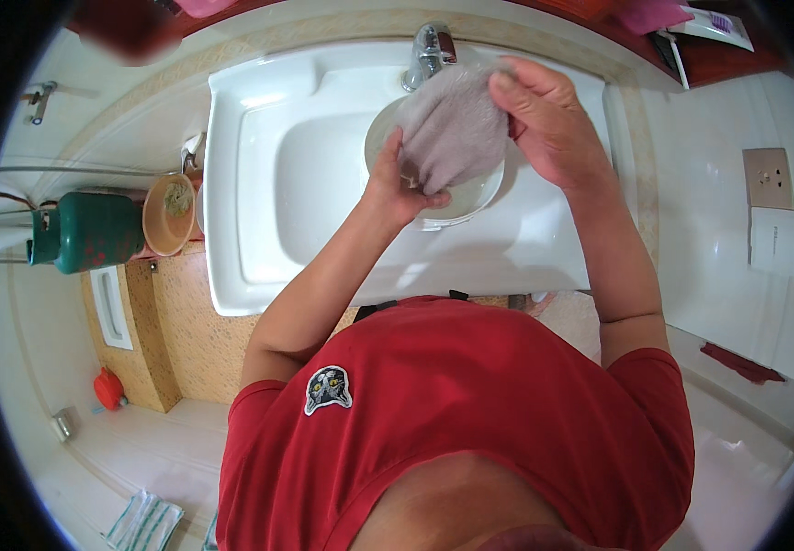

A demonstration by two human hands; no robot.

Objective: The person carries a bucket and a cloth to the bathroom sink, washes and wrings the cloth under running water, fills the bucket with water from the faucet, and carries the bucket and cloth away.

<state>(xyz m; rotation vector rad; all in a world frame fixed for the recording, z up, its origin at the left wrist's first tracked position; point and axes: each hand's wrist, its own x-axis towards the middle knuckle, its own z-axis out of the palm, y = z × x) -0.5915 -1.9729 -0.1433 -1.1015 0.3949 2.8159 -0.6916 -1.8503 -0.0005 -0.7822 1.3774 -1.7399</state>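
Note:
A greyish-mauve cloth (459, 124) is stretched between my two hands over a round white basin (380, 138) standing in the sink. My left hand (395, 185) is closed on the cloth's lower left part, thumb up along its edge. At the upper right corner, my right hand (548, 115) pinches the cloth between thumb and fingers. Behind the cloth, a chrome faucet (431, 53) rises at the back of the sink. The cloth hides much of the basin's inside; a little of what looks like water shows near its front rim.
The white sink (259, 275) has a bare hollow (309, 197) left of the basin. Farther left stand an orange-tan bowl (160, 230) and a green gas cylinder (98, 231). A wall socket (768, 178) is at right. A shelf (737, 60) holding a white tube (711, 28) edges the upper right.

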